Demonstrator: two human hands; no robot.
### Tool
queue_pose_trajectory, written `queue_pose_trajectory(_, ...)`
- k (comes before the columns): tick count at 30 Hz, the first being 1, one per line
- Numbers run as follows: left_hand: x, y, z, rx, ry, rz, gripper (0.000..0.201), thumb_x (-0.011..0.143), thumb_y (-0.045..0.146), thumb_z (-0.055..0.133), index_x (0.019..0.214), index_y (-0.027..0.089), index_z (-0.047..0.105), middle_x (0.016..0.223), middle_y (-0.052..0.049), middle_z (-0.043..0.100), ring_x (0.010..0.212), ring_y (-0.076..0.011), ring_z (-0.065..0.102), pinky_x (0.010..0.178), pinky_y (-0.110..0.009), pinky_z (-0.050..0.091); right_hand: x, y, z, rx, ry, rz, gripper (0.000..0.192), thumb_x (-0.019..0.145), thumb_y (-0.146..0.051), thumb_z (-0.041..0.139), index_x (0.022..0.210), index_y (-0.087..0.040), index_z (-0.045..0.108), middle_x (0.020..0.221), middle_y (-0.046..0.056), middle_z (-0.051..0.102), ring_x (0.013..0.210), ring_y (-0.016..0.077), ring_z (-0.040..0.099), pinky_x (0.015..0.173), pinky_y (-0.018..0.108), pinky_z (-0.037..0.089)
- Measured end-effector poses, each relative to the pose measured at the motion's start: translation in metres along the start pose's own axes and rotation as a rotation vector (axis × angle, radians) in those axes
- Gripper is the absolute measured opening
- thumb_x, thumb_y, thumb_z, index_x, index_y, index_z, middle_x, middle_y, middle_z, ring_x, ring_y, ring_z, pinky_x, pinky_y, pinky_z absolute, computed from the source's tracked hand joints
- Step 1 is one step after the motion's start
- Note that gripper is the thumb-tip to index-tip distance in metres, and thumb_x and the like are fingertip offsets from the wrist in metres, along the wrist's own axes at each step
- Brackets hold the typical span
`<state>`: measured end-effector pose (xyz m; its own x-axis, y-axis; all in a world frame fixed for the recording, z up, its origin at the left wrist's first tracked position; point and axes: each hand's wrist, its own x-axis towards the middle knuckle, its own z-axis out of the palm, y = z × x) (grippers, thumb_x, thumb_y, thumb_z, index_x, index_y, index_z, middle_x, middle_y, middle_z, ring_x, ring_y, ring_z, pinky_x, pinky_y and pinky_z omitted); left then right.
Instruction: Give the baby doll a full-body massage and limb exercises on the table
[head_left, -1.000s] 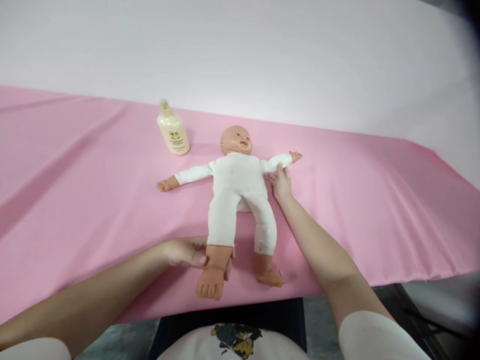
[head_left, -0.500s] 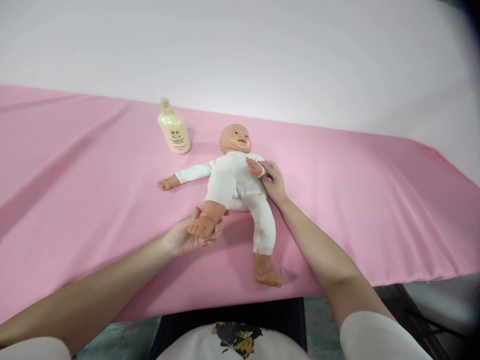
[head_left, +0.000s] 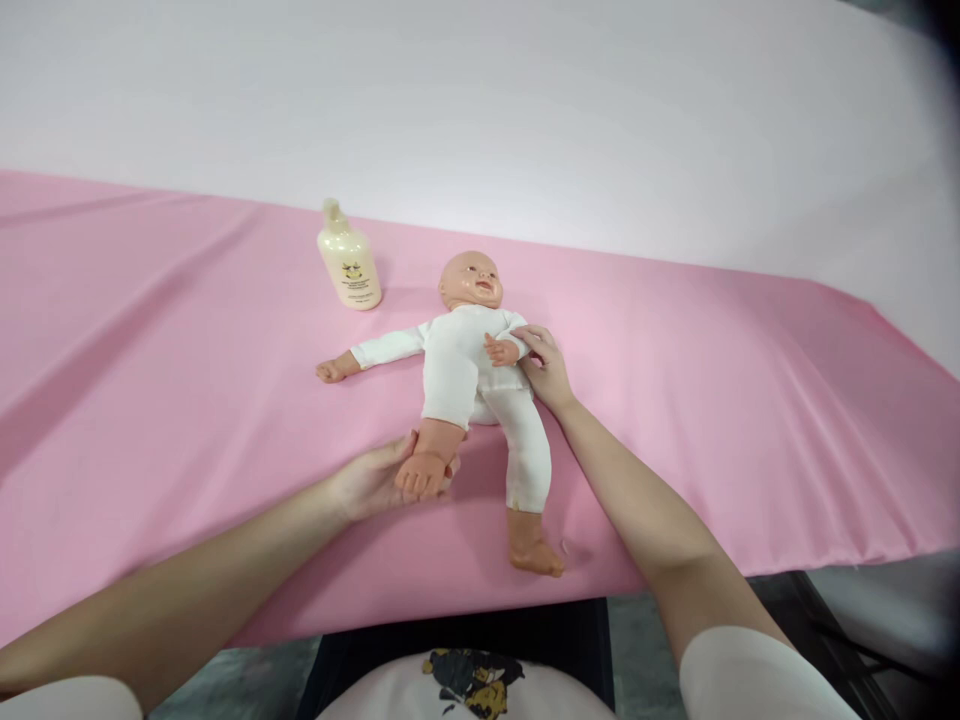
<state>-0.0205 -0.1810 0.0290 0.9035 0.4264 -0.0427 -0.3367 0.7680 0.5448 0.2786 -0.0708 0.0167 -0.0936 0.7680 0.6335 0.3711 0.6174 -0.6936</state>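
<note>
Head camera looks down at a table with a pink cloth (head_left: 150,400), and the person's two bare forearms come in from the bottom edge. Closest to the camera, under the table edge, a white shirt with a dark print (head_left: 472,680) shows.

On the near part of the cloth, the left hand (head_left: 375,482) lies palm up under one foot of the baby doll (head_left: 472,370). Its fingers are curled around the foot from below and the thumb stands beside the ankle, so the hand is clamped on the foot. That leg is bent, with the knee pulled up toward the doll's belly. The other leg lies straight on the cloth, and its bare foot (head_left: 536,555) rests close to the near edge of the table, apart from both hands.

A little farther, the right hand (head_left: 547,370) is at the doll's side. Its fingers are close together and pinch the doll's arm near the wrist, holding this arm folded over the white chest. The doll lies on its back in the middle of the cloth, in a white suit, with the head pointing away from the person. Its other arm is stretched out flat on the cloth, toward the left.

Farther still, a cream bottle (head_left: 349,265) stands upright near the doll's head, to the left of it and not touching it. Behind the table a plain white wall (head_left: 525,100) fills the view.
</note>
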Motion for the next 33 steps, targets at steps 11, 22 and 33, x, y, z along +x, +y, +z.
queue_pose_trajectory(11, -0.007, -0.002, 0.020, 0.328, -0.223, -0.332, 0.062, 0.086, 0.046, 0.067, 0.139, 0.019, 0.050, 0.115, -0.013, 0.066, 0.103, -0.0263, 0.065, 0.083, -0.037, 0.052, 0.003, 0.010, 0.002, 0.409, 0.270, 0.439, 0.028, 0.084, -0.044, 0.065, 0.101, -0.025, 0.056, 0.088, -0.002, 0.065, 0.064, 0.0111, 0.060, 0.065, 0.026, 0.053)
queue_pose_trajectory(22, -0.008, -0.001, 0.016, 0.451, -0.318, -0.497, 0.073, 0.079, 0.053, 0.072, 0.141, 0.022, 0.049, 0.107, -0.010, 0.067, 0.099, -0.0291, 0.069, 0.073, -0.035, 0.053, 0.009, 0.023, -0.003, 0.716, 0.450, 0.745, 0.028, 0.082, -0.042, 0.069, 0.091, -0.022, 0.052, 0.067, -0.005, 0.065, 0.056, 0.0103, 0.063, 0.057, 0.022, 0.052)
queue_pose_trajectory(33, -0.004, -0.008, 0.009, 0.415, -0.221, -0.138, 0.069, 0.083, 0.068, 0.057, 0.128, 0.015, 0.053, 0.093, -0.007, 0.061, 0.074, -0.0151, 0.054, 0.067, -0.027, 0.045, 0.005, 0.013, 0.001, 0.533, 0.316, 0.520, 0.035, 0.081, -0.049, 0.069, 0.103, -0.026, 0.054, 0.087, -0.004, 0.066, 0.060, 0.0093, 0.059, 0.059, 0.023, 0.051)
